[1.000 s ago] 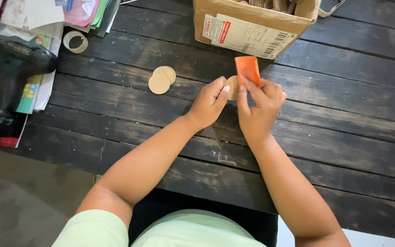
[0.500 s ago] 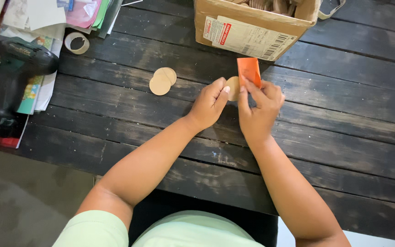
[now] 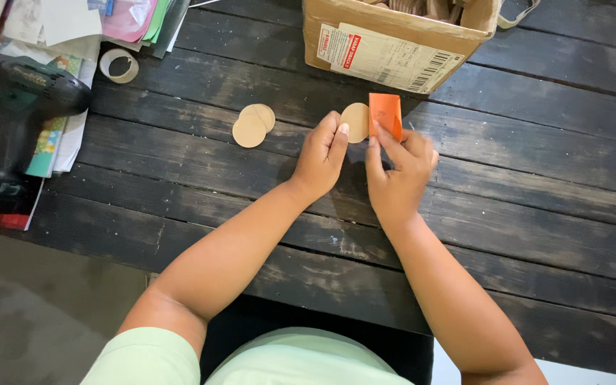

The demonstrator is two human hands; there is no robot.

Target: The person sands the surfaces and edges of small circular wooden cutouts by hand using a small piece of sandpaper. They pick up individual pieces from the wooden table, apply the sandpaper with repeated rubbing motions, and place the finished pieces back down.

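We find the left hand (image 3: 320, 153) pinching a round tan disc (image 3: 355, 122) by its left edge, fingers pressed together around it, above the dark plank table (image 3: 536, 185). The right hand (image 3: 397, 171) pinches a small orange sheet (image 3: 386, 114) between thumb and fingers, its edge touching the disc's right side. Just beyond both stands an open cardboard box (image 3: 393, 43). We note two more discs (image 3: 253, 126), overlapping, lying left of the hands. Further left sit a tape roll (image 3: 118, 65), a drill (image 3: 16, 93) and stacked papers (image 3: 44, 21).
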